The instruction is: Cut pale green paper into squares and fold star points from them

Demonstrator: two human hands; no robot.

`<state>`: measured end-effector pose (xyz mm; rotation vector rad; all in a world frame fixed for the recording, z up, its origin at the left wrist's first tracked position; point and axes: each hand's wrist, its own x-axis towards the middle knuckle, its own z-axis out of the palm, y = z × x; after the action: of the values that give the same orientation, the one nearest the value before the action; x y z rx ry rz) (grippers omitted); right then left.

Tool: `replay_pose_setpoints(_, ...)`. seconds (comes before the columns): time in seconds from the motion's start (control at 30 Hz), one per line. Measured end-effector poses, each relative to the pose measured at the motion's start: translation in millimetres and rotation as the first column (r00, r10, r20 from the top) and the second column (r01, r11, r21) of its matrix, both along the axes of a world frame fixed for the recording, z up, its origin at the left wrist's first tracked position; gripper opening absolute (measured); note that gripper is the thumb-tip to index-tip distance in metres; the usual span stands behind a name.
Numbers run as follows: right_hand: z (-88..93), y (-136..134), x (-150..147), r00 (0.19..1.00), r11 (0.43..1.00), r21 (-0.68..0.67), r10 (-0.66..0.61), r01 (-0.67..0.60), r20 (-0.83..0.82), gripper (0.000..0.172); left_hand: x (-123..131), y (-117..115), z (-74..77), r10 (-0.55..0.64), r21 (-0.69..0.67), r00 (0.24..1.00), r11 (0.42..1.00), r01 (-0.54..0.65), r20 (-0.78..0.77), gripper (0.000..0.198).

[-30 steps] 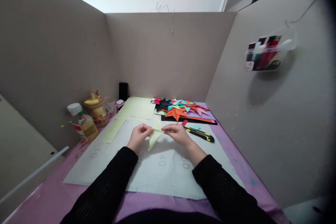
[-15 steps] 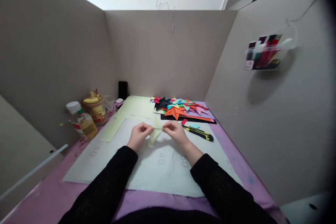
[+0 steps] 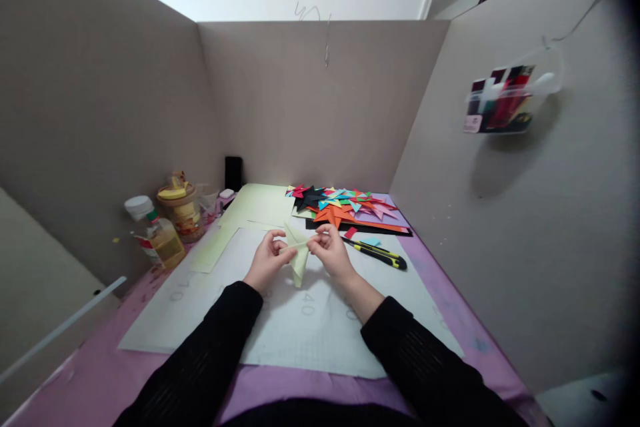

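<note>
Between my hands is a pale yellow-green folded paper star (image 3: 299, 265), held over a white sheet (image 3: 320, 340) marked with faint numbers. My left hand (image 3: 267, 258) pinches its left side between thumb and fingers. On the right side, my right hand (image 3: 332, 252) grips another point of it, thumb and fingertips pressed together. Parts of the paper's points are hidden behind my fingers. Just right of my right hand lies a black and yellow utility knife (image 3: 377, 253), with a red paper scrap (image 3: 351, 232) and a light blue scrap (image 3: 371, 241) beside it.
A pile of colourful folded paper stars (image 3: 340, 203) rests on coloured sheets at the back. Pale green paper (image 3: 263, 200) lies at back left. A bottle of yellowish liquid (image 3: 163, 240), a tub (image 3: 181, 210) and a black phone (image 3: 233, 173) stand left. Grey panels (image 3: 320, 100) enclose the table.
The folded paper has turned between my hands, and its lower point now hangs more straight down. The fingers of both hands have lifted and shifted their grip a little.
</note>
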<state>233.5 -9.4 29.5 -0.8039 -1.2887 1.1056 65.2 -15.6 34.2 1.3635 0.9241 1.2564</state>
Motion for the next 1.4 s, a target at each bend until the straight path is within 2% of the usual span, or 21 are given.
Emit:
replay_pose_setpoints(0.13, -4.2, 0.1, -4.0, 1.000, 0.998, -0.062, 0.014, -0.016, -0.026, 0.037, -1.1, 0.2, 0.6, 0.021, -0.024, 0.999, 0.999, -0.021, 0.029, 0.047)
replay_pose_setpoints(0.3, -1.7, -2.9, -6.2, 1.000, 0.999, -0.036, -0.005, 0.005, 0.003, 0.034, 3.9, -3.1, 1.9, -0.063, -0.052, 0.992, 0.996, 0.069, 0.108, 0.056)
replay_pose_setpoints(0.37, -2.2, -3.9, -7.6, 1.000, 1.000, -0.024, 0.004, -0.003, 0.028, 0.033, 6.5, -3.8, 1.3, -0.061, -0.051, 0.989, 0.996, 0.069, 0.135, 0.056)
replay_pose_setpoints(0.6, -11.9, -3.8, -14.0, 0.999, 0.998, -0.047, 0.041, -0.039, 0.033, 0.033, 7.9, -0.5, -5.9, -0.009, -0.057, 0.979, 0.998, 0.021, 0.203, 0.051)
replay_pose_setpoints(0.8, -11.5, -6.8, -16.8, 0.991, 0.999, -0.038, 0.007, -0.002, 0.133, 0.029, 9.0, 0.5, -10.6, 0.085, -0.156, 0.979, 0.986, -0.056, 0.187, 0.059)
replay_pose_setpoints(0.87, -11.5, -8.3, -18.9, 0.987, 0.999, -0.034, -0.010, 0.016, 0.161, 0.028, 9.6, 0.9, -10.8, 0.120, -0.172, 0.971, 0.981, -0.084, 0.205, 0.056)
replay_pose_setpoints(1.1, -12.8, -14.5, -31.0, 0.991, 0.993, -0.121, 0.003, 0.013, 0.131, 0.031, 5.2, 5.5, -6.8, 0.101, -0.161, 0.928, 0.986, -0.045, 0.359, 0.045)
replay_pose_setpoints(1.27, -13.4, -18.0, -37.1, 0.992, 0.984, -0.179, 0.004, 0.019, 0.123, 0.034, -1.5, 11.0, -5.0, 0.172, -0.202, 0.899, 0.975, -0.096, 0.402, 0.049)
replay_pose_setpoints(1.4, -18.3, -19.3, -40.1, 0.992, 0.982, -0.183, 0.055, -0.034, 0.111, 0.034, -9.8, 17.4, -6.3, 0.245, -0.231, 0.874, 0.960, -0.158, 0.420, 0.051)
